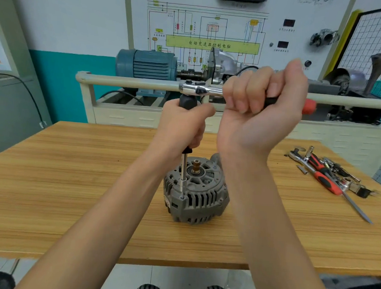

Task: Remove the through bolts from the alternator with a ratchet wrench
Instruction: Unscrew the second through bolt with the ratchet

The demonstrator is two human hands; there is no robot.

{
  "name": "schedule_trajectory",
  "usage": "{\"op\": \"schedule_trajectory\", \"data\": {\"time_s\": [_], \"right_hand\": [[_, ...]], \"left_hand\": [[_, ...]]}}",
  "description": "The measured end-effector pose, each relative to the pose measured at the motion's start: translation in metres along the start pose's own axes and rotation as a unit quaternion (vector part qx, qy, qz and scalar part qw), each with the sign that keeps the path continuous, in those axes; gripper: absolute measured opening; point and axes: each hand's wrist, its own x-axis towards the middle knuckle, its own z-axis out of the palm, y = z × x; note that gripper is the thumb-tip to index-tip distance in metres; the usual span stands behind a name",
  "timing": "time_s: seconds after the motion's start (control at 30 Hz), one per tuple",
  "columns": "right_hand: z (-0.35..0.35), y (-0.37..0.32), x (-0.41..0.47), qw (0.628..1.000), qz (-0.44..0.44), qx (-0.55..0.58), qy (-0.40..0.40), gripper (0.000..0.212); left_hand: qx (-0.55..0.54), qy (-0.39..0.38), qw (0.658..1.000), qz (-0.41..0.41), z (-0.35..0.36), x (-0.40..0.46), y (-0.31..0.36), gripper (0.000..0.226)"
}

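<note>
Both hands (pixel 262 104) on ratchet wrench (pixel 202 88) over alternator (pixel 196 191)

One alternator (pixel 195 189), one ratchet wrench (pixel 202 88) on one upright extension bar (pixel 184 168), two hands, one wooden table (pixel 71 181), one loose tool pile (pixel 330 175).

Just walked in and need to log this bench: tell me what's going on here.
A person is working on an alternator standing on a wooden table. The left hand grips the black handle of a long driver set upright on a bolt at the housing's edge. The right hand grips a ratchet wrench fitted across the driver's top. The bolt looks still seated. Spare tools lie to the right.
</note>
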Motion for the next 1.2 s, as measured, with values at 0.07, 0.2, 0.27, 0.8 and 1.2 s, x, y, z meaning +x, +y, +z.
{"op": "schedule_trajectory", "data": {"time_s": [0.07, 0.2, 0.27, 0.8, 1.2], "right_hand": [[-0.009, -0.002, 0.014, 0.994, 0.081, 0.064, 0.035, 0.058], [-0.025, 0.009, 0.043, 0.94, 0.263, 0.189, 0.11, 0.058], [-0.032, 0.021, 0.053, 0.906, 0.331, 0.224, 0.141, 0.063], [0.001, -0.004, -0.004, 0.999, -0.025, -0.038, -0.015, 0.051], [-0.034, 0.027, 0.061, 0.861, 0.451, 0.205, 0.117, 0.055]], "left_hand": [[-0.003, -0.05, 0.999, -0.002, -0.007, 0.001, 0.001, 0.041], [-0.033, -0.13, 0.991, 0.007, -0.014, 0.003, 0.007, 0.033], [-0.046, -0.137, 0.99, 0.0, -0.011, 0.005, 0.007, 0.04], [-0.012, 0.022, 1.0, 0.011, 0.008, 0.003, 0.001, 0.045], [-0.04, -0.173, 0.984, -0.009, -0.009, -0.001, 0.013, 0.045]]}}
